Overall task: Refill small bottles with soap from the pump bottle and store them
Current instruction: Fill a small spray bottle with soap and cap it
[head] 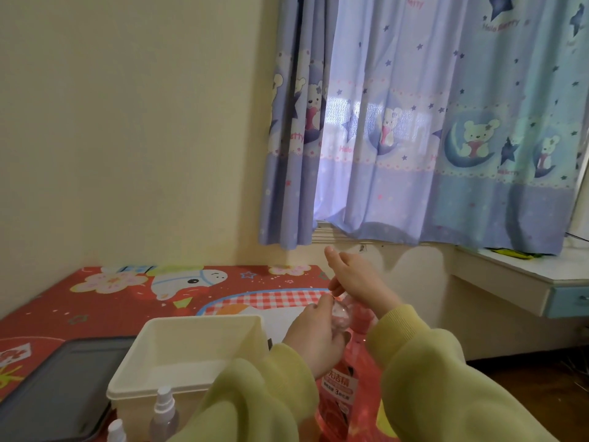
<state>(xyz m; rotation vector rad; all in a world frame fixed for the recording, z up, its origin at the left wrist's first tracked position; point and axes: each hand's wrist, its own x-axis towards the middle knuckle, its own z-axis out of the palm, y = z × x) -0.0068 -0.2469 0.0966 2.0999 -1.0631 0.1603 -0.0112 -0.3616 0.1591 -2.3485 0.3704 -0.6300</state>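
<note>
**Small bottle held at the pump spout, soap about to flow**

Over the near right corner of the table point(95, 301), with its bright red cartoon cover, both hands meet at the top of the pink pump bottle point(342, 390). The left hand point(314, 339) is curled around a small clear bottle point(340, 314), pinching it between thumb and fingers and holding it up against the pump head. The right hand point(357, 280) lies over the pump head, palm down and wrist cocked, its index finger sticking up and away; the other fingers look bent over the pump, though the pump top itself is hidden beneath them. Both forearms, in yellow-green sleeves, come up from the bottom edge and converge on the bottle.

The main risk, as I judge it, is a miss: the small bottle's mouth is narrow and hidden behind the fingers, so if it is not right under the spout, a press would send soap down the outside, over the left hand and onto the table cover. A hard press could also rock the tall pump bottle, since neither hand grips its body. Soapy fingers would then make the little bottle slippery.

Two more small spray bottles point(164, 409) stand at the bottom edge, just in front of an open white storage box point(191, 333), which shows nothing inside. A grey lid point(54, 387) lies flat to its left.
</note>
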